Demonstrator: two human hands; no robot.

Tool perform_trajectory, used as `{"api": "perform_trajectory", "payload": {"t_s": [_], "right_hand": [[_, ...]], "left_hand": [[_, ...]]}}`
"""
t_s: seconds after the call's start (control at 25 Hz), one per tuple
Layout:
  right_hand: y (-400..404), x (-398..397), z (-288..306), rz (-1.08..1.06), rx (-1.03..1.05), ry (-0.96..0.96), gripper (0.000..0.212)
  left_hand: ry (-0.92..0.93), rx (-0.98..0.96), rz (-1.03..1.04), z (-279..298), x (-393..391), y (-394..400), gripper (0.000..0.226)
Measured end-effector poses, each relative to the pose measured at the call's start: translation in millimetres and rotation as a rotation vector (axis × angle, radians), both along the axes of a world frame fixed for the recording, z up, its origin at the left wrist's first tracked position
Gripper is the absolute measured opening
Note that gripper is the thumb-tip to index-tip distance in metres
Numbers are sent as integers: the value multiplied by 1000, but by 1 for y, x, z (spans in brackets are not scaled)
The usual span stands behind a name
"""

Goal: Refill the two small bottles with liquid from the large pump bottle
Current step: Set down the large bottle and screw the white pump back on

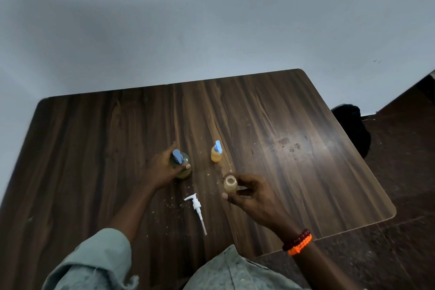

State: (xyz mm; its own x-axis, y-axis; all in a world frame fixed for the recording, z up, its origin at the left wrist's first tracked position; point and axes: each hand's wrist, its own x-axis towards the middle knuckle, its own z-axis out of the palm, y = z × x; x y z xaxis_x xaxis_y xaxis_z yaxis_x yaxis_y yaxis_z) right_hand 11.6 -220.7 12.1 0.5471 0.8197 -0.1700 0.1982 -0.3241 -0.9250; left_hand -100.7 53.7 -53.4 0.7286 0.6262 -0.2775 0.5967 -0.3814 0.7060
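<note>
My left hand (162, 169) is wrapped around the large bottle (182, 166), which stands upright on the table and carries a blue pump head. My right hand (249, 193) holds a small open bottle (230, 185) with no cap, its mouth facing up, amber liquid inside. A second small bottle (216, 155), orange-filled with a blue pump top, stands alone between and behind the two hands. A white pump head with its dip tube (197, 209) lies flat on the table in front of the hands.
The dark wooden table (294, 125) has crumbs and small spills around the bottles. Its right edge drops to a dark floor, where a black object (350, 125) sits. A grey wall lies behind the table.
</note>
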Motion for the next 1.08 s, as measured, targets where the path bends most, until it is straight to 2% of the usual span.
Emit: {"api": "perform_trajectory", "payload": {"t_s": [0.12, 0.2, 0.28, 0.44, 0.56, 0.68, 0.88, 0.96, 1.08], "right_hand": [[-4, 1, -1, -4, 7, 0, 34], [-6, 2, -1, -3, 10, -4, 34], [-7, 4, -1, 5, 14, -6, 35], [-13, 6, -2, 16, 22, -23, 38], [-18, 10, -4, 20, 29, -30, 39], [-23, 15, -7, 16, 26, -27, 38], [-27, 22, -12, 24, 32, -14, 36], [-27, 24, -14, 34, 34, -15, 36], [-29, 26, -18, 37, 49, 6, 36]], "left_hand": [[87, -10, 59, -7, -8, -16, 48], [198, -88, 143, -20, -18, -28, 44], [290, -155, 229, -31, -28, -42, 50], [270, -222, 317, -38, -24, -77, 33], [207, -239, 376, -45, -15, -95, 40], [226, -263, 383, -47, -8, -107, 30], [186, -206, 396, -48, -3, -115, 40], [217, -230, 380, -41, -5, -118, 35], [261, -246, 317, -38, -10, -123, 43]]}}
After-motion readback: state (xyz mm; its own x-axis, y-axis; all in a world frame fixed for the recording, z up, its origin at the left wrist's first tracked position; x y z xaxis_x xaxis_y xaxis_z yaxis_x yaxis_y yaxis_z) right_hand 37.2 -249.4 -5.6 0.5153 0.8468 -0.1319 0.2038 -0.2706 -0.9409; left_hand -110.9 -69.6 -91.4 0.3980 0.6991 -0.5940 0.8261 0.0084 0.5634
